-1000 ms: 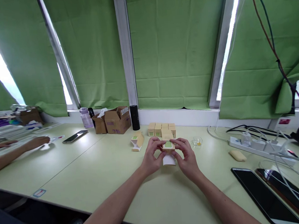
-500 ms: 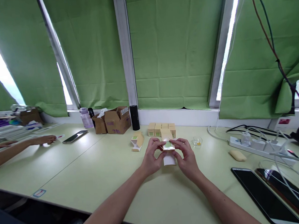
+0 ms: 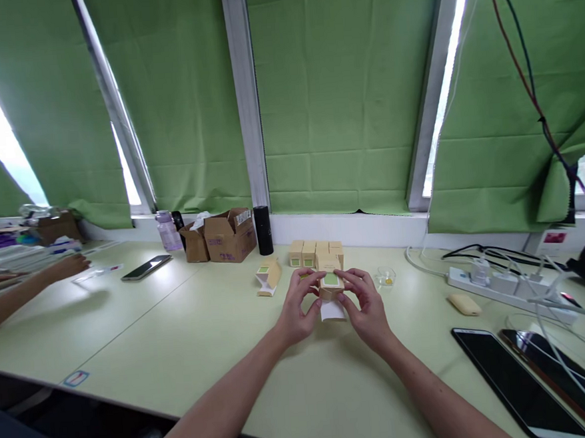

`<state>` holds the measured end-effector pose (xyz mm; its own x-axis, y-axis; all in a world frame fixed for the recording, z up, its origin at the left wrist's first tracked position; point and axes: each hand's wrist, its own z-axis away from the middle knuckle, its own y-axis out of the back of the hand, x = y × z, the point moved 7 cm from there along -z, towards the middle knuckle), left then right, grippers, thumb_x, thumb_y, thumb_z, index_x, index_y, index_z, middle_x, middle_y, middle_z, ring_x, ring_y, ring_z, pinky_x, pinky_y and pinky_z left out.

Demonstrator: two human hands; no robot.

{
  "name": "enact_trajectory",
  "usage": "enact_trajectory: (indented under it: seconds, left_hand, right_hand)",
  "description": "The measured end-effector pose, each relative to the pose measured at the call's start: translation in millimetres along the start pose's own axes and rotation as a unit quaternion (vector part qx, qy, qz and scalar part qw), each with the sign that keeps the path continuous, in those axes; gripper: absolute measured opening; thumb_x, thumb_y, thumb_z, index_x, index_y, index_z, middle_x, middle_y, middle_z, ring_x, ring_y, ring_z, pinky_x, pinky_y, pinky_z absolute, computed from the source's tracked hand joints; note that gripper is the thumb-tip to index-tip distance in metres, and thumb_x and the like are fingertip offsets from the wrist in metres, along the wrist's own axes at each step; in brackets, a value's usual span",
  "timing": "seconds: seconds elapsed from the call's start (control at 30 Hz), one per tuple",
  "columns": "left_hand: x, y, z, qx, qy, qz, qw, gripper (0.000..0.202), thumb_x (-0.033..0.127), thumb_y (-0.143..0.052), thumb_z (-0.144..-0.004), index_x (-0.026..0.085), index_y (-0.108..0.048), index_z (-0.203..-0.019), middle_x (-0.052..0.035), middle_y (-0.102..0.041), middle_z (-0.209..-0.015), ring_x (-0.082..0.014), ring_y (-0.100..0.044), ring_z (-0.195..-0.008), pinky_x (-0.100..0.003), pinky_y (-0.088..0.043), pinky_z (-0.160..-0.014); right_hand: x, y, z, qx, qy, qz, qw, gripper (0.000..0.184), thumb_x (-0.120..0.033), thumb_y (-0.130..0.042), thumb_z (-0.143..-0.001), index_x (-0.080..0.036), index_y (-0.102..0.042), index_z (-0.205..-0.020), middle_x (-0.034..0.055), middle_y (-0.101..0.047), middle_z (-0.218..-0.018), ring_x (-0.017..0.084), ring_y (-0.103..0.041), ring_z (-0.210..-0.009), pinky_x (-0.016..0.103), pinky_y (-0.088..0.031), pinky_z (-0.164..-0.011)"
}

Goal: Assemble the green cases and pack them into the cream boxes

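Between my two hands is a small kraft cardboard box (image 3: 331,284) with a green label, its white-lined flap hanging down toward me. My left hand (image 3: 298,306) is closed on the box's left side, thumb below and fingers at the upper edge. On the opposite side my right hand (image 3: 363,304) grips it the same way. Just behind stands a group of similar small boxes (image 3: 309,252). To the left, another small box (image 3: 268,275) lies with its flap open. A little clear plastic dish (image 3: 386,277) with something yellow in it sits to the right.
Cartons (image 3: 231,236), a black cylinder (image 3: 263,230) and a lilac bottle (image 3: 168,231) stand along the wall. A phone (image 3: 147,267) lies left. On the right are a power strip (image 3: 502,284) with cables, a beige case (image 3: 464,304) and a tablet (image 3: 514,380). Another person's arm (image 3: 31,287) reaches in from the left.
The held box has tipped so its labelled face and front side show more, and its flap sits lower. At left, the other person's hand has drawn back from a clear packet.
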<state>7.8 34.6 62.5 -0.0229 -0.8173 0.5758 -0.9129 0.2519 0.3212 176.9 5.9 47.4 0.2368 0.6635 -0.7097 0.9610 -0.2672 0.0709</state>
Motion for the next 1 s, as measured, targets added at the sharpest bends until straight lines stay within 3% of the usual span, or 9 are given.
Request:
enact_trajectory:
  seconds: [0.17, 0.33, 0.67, 1.0]
  left_hand:
    - [1, -3.1, 0, -0.037, 0.006, 0.005, 0.999, 0.084, 0.003, -0.059, -0.075, 0.033, -0.045, -0.152, -0.0123, -0.035, -0.145, -0.0321, -0.047, -0.134, -0.053, -0.052, -0.108]
    - [2, -8.4, 0, -0.054, 0.020, -0.007, 0.998, 0.091, 0.008, -0.073, -0.075, 0.033, -0.038, -0.156, -0.0138, -0.033, -0.147, -0.0339, -0.045, -0.136, -0.056, -0.049, -0.111]
    - [-4, -8.9, 1, -0.029, 0.060, 0.047, 0.997, 0.076, 0.042, -0.077, -0.087, 0.033, -0.040, -0.152, -0.0125, -0.032, -0.147, -0.0283, -0.052, -0.125, -0.052, -0.046, -0.112]
    - [-9, -7.6, -1, -0.003, 0.065, 0.126, 0.990, 0.058, 0.045, -0.068, -0.093, 0.028, -0.044, -0.143, -0.0119, -0.043, -0.139, -0.0247, -0.057, -0.116, -0.042, -0.051, -0.102]
  right_hand:
    - [1, 2, -1, 0.007, 0.001, 0.002, 1.000, 0.039, -0.032, -0.063, -0.095, -0.033, -0.067, -0.134, 0.0089, -0.049, -0.128, 0.023, -0.064, -0.108, 0.048, -0.059, -0.099]
    - [5, 3, -1, 0.011, -0.006, 0.005, 1.000, 0.039, -0.034, -0.063, -0.096, -0.033, -0.066, -0.134, 0.0091, -0.049, -0.130, 0.021, -0.066, -0.101, 0.047, -0.061, -0.096]
    - [2, -1, 1, 0.003, -0.021, -0.001, 1.000, 0.040, -0.034, -0.062, -0.097, -0.037, -0.065, -0.136, 0.0071, -0.047, -0.129, 0.020, -0.069, -0.101, 0.046, -0.060, -0.098]
    - [-5, -6, 4, -0.031, -0.007, -0.023, 0.999, 0.039, -0.038, -0.058, -0.100, -0.037, -0.063, -0.139, 0.0079, -0.047, -0.130, 0.023, -0.069, -0.109, 0.043, -0.060, -0.096]
